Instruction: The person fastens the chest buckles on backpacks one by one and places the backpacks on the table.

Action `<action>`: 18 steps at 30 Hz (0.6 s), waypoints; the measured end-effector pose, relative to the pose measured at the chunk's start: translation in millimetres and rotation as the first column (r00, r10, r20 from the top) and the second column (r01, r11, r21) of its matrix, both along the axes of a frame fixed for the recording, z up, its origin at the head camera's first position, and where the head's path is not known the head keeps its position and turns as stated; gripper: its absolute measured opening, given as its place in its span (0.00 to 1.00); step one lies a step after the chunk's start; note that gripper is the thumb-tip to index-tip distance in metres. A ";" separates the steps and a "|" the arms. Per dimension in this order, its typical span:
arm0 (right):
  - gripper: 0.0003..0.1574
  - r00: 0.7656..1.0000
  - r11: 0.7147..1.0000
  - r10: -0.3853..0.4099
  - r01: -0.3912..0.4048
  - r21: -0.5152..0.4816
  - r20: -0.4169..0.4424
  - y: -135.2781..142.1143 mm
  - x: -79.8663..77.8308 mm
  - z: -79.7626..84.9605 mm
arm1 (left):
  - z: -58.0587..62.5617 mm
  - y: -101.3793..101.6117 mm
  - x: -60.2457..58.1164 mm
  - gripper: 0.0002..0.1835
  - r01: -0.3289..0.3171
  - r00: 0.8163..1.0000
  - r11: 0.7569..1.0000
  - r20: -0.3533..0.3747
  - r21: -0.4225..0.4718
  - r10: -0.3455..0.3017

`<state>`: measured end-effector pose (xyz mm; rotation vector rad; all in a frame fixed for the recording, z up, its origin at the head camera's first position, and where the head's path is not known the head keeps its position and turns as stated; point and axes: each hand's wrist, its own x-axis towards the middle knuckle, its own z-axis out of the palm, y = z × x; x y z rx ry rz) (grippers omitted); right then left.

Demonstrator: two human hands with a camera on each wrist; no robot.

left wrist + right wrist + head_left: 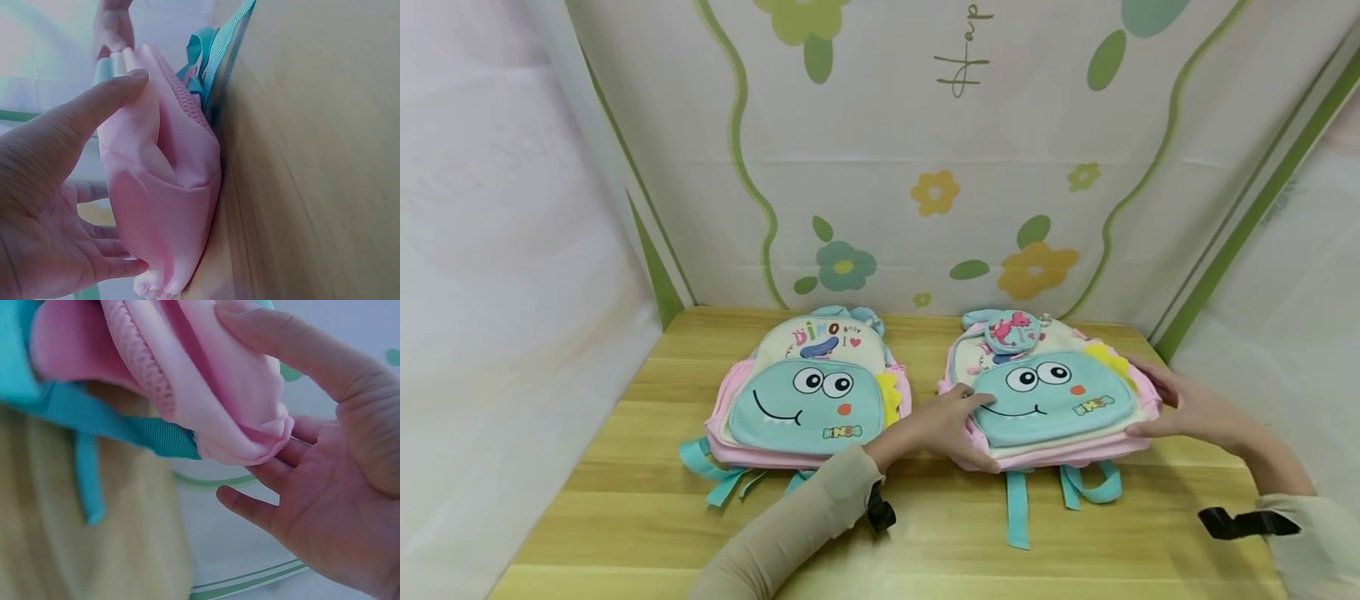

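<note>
A child's backpack (1052, 408) with a light-blue dinosaur face, pink sides and a yellow felt crest lies on its back at the right. My left hand (951, 427) holds its left side, with the thumb at the lower edge and the fingers farther up. At the opposite side, my right hand (1191, 408) grips the lower right corner between thumb and fingers; the right wrist view shows the pink fabric (244, 381) there bunched. A small round dinosaur pouch (1012, 332) hangs near the top. Turquoise straps (1017, 508) stick out below.
A second, matching backpack (808, 408) lies to the left, its straps (711, 471) spilling toward the front, close to my left forearm. Both are on a wood-grain table (647, 467). A printed flower cloth (865, 125) stands behind, with white side panels (490, 292) around.
</note>
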<state>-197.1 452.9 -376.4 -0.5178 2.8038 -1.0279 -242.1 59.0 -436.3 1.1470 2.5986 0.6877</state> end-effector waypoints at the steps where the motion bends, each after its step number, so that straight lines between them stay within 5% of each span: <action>1: 0.61 1.000 1.000 0.000 0.000 -0.006 -0.009 -0.6 0.1 5.2 | -0.1 0.9 -0.1 0.55 0.000 1.000 1.000 0.005 0.008 0.000; 18: 0.65 0.982 0.998 -0.012 0.000 -0.063 -0.187 -46.2 -10.0 84.1 | -2.6 17.1 0.8 0.60 0.020 0.996 0.984 0.087 0.177 -0.036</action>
